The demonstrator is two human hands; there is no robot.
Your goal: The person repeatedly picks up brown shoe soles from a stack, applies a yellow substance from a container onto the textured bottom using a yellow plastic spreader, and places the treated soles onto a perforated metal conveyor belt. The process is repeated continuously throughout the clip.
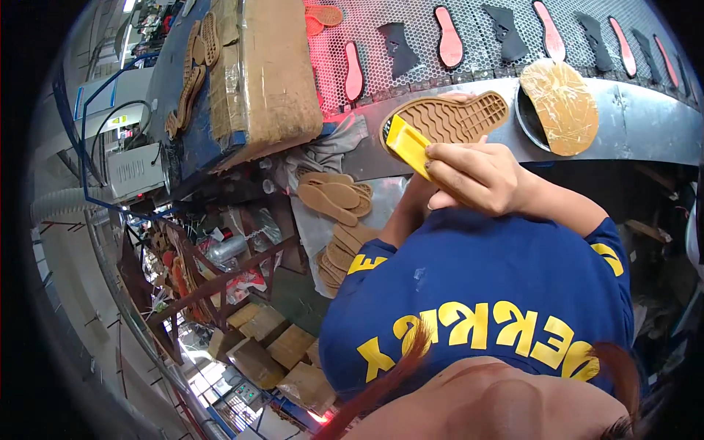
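Note:
A tan shoe sole (440, 121) with a wavy tread is held up over the metal ledge, tread side toward me. My left hand (458, 97) grips it from behind; only some fingertips show past its far edge, and the rest is hidden. In my right hand (477, 174), closed fingers hold a yellow-handled brush (408, 143). Its dark end meets the sole's left end; whether the bristles touch the rim or the side wall I cannot tell. Right of the sole stands a round pot (529, 121), partly covered by a scratched tan lid (563, 106).
Beyond the metal ledge (638, 121) runs a mesh conveyor (469, 66) bearing pink insoles (449, 37) and black shoe uppers (506, 33). A cardboard box (279, 73) stands at the left. Loose soles (334, 198) lie below it, near a grey cloth (330, 150). Cartons (290, 345) sit lower left.

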